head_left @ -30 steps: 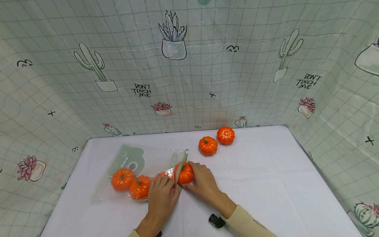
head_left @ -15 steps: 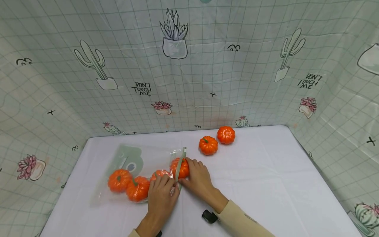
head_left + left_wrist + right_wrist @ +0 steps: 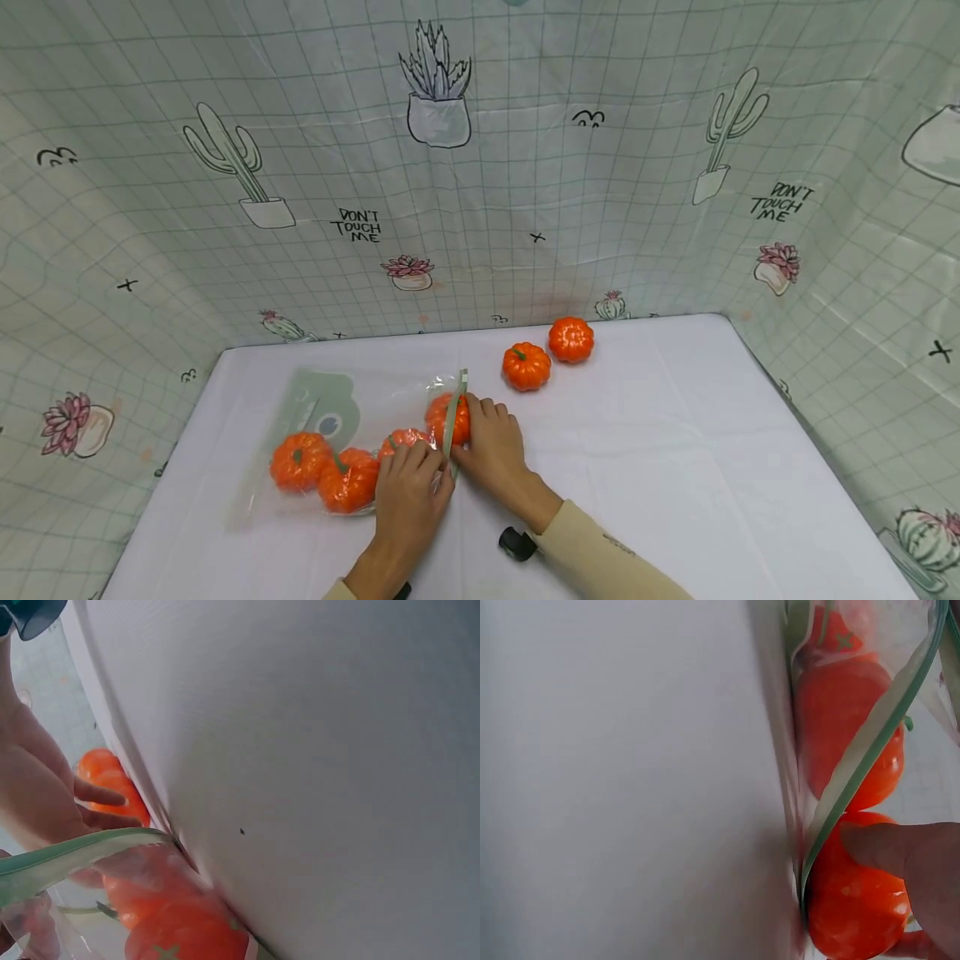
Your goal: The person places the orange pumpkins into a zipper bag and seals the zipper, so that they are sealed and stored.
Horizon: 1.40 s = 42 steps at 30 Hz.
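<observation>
Pumpkins (image 3: 526, 367) at one o'clock show from head, not right wrist; my right hand (image 3: 496, 447) grasps a nearer pumpkin (image 3: 857, 907); my left hand (image 3: 408, 496), pinching the bag (image 3: 390, 393), partly blocks another bagged one (image 3: 403, 438).

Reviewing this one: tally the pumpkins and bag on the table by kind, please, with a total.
Orange pumpkins: 6 (3 inside the bag, 1 at its mouth in the right hand, 2 loose)
Clear zip bag: 1
Total: 7
</observation>
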Motion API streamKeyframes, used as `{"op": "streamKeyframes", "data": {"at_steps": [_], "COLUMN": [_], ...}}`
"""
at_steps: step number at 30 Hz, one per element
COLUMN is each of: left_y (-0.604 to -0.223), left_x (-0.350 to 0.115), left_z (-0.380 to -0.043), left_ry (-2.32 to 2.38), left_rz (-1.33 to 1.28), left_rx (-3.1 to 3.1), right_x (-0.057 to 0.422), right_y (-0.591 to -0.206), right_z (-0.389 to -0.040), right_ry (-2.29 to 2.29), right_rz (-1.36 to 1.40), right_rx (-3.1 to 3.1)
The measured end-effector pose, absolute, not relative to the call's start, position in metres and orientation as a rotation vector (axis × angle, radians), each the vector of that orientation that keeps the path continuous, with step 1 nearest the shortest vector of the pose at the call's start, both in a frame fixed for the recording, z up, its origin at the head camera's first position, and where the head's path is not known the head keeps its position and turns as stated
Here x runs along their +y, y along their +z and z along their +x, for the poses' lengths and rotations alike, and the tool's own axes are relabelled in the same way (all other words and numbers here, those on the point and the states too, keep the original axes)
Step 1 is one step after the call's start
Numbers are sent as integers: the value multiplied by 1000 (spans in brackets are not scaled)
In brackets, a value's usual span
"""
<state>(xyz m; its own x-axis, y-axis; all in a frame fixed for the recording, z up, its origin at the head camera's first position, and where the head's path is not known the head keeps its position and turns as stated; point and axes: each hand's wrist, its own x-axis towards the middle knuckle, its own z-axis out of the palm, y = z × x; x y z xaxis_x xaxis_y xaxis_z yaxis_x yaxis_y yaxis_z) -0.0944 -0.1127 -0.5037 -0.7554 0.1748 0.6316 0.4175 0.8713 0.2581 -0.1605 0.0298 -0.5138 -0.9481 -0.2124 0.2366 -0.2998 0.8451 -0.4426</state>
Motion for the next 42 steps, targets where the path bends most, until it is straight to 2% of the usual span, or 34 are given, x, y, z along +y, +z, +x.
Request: {"op": "streamKeyframes", "data": {"at_steps": [15, 42], "left_y": [-504, -502], "left_x": [-114, -116], "left_z": [-95, -95], "left_ry": [-482, -442], "left_rz": [-447, -477], "left_rx": [-2388, -2409], "right_x": [44, 37], "right_y": [-519, -517], "right_z": [-158, -167], "right_ry": [760, 783], "right_rz": [471, 478], "right_rx": [-2811, -2864]}}
